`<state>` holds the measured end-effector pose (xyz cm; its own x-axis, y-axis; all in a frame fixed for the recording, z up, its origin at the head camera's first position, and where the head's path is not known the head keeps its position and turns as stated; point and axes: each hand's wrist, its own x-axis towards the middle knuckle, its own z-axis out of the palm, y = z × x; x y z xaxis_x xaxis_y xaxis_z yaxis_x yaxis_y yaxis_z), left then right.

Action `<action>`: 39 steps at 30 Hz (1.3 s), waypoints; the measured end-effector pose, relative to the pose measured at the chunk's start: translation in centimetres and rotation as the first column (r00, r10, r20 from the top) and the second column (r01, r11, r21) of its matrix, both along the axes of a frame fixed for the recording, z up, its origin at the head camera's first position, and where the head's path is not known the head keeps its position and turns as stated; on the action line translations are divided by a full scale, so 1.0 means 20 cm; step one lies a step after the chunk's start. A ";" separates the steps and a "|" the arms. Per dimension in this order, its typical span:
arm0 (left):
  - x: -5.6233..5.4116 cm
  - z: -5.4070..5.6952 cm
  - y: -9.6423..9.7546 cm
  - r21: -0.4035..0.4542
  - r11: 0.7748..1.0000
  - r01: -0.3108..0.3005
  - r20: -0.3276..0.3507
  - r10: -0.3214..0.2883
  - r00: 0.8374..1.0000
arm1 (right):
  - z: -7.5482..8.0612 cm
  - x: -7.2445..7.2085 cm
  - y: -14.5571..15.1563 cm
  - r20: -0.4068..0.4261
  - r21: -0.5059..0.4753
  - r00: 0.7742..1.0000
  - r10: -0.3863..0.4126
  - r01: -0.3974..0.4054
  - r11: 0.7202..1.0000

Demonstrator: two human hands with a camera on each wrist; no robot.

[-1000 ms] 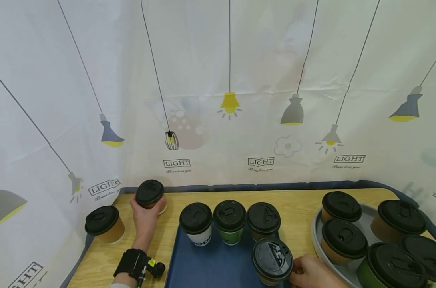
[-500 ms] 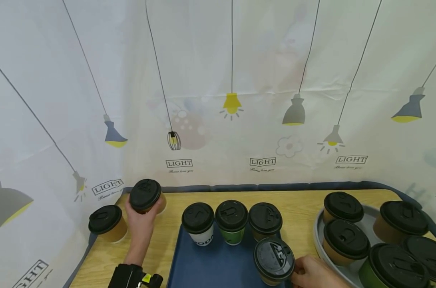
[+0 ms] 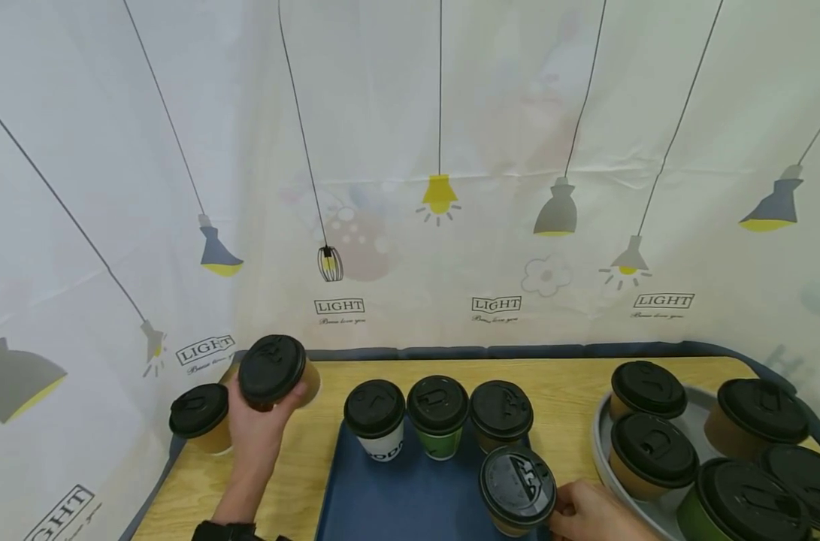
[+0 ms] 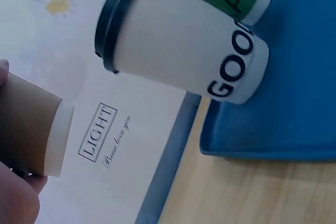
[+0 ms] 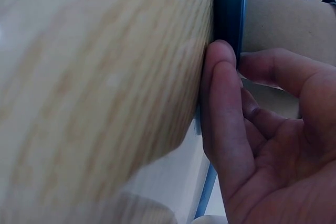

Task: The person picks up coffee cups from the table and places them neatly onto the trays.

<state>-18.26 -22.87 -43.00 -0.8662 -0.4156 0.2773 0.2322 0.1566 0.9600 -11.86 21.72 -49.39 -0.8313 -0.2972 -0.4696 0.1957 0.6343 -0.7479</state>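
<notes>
In the head view my left hand (image 3: 257, 428) grips a brown paper coffee cup (image 3: 311, 383) with a black lid, tilted, at the back left. The left wrist view shows the pale base of this coffee cup (image 4: 31, 124) between fingers and thumb. My right hand (image 3: 592, 511) pinches the right rim of a blue tray (image 3: 396, 500); in the right wrist view, fingers (image 5: 228, 114) lie along the outside of that rim. Just inside stands a lidded brown cup (image 3: 518, 488). Along the tray's far side are a white cup (image 3: 381, 445), a green cup (image 3: 440, 442) and another brown cup (image 3: 499, 413).
Another brown lidded cup (image 3: 203, 421) stands on the wooden table (image 3: 291, 466), left of my left hand. A round grey tray (image 3: 602, 451) at the right holds several lidded cups, close to my right hand. A printed curtain (image 3: 396, 150) hangs behind the table.
My left hand has drawn the coffee cup slightly leftward and up off the table, tilting its lid toward me. My right hand stays at the blue tray's rim, and the other cups stand unmoved.
</notes>
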 end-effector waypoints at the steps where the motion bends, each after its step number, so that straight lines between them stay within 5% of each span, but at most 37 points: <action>1: 0.01 0.01 0.01 0.009 1.000 0.011 -0.009 -0.011 1.000 | 0.00 0.00 0.00 0.001 0.002 1.000 -0.002 0.002 1.000; 11: 0.08 0.13 0.07 0.023 0.992 0.120 -0.111 -0.117 0.987 | 0.00 0.00 0.00 0.002 -0.015 1.000 0.007 -0.007 1.000; 19: 0.15 0.21 0.13 0.022 0.955 0.297 -0.240 -0.284 0.929 | -0.01 0.00 0.01 0.001 -0.028 1.000 0.014 -0.014 1.000; 30: 0.27 0.27 0.24 -0.041 0.913 0.405 -0.204 -0.404 0.892 | -0.01 0.00 0.01 0.001 -0.049 1.000 0.019 -0.019 0.999; 35: 0.31 0.26 0.29 -0.079 0.888 0.454 -0.222 -0.459 0.860 | -0.01 0.00 0.02 -0.005 -0.062 1.000 0.030 -0.030 0.998; 39: 0.33 0.21 0.33 -0.084 0.822 0.563 -0.229 -0.565 0.792 | -0.01 0.00 0.01 -0.006 -0.058 1.000 0.027 -0.028 0.998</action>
